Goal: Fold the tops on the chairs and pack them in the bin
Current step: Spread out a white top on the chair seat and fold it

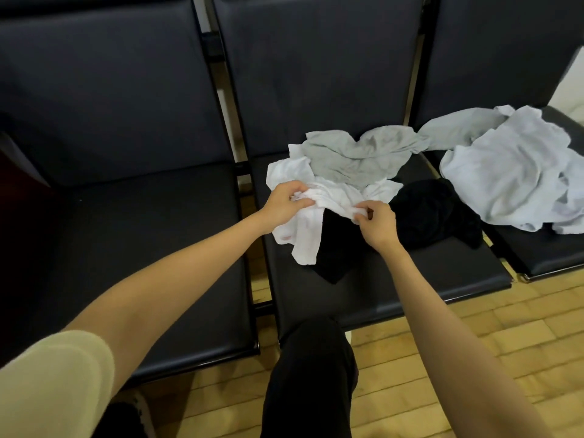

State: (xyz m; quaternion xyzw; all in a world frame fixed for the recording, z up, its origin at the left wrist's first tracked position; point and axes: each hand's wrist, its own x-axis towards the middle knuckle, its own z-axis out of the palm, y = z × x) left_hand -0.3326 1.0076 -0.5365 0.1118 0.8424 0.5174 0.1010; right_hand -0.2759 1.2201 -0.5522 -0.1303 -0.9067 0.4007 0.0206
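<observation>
Floor and wall
Yellow wood-block floor (474,343) is seen beneath the seating; a pale wall (568,86) is glimpsed upper right.

Head view: L hand (286,202) & R hand (377,221) each pinch bunched white top (331,197) over middle chair (410,279). Grey top (354,156) behind it, black top (433,213) to its right; pale blue top (512,172) on right chair (553,257).

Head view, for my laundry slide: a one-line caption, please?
Both hands, left and right, grip a white top on the middle chair, among grey, black and pale blue tops.
</observation>
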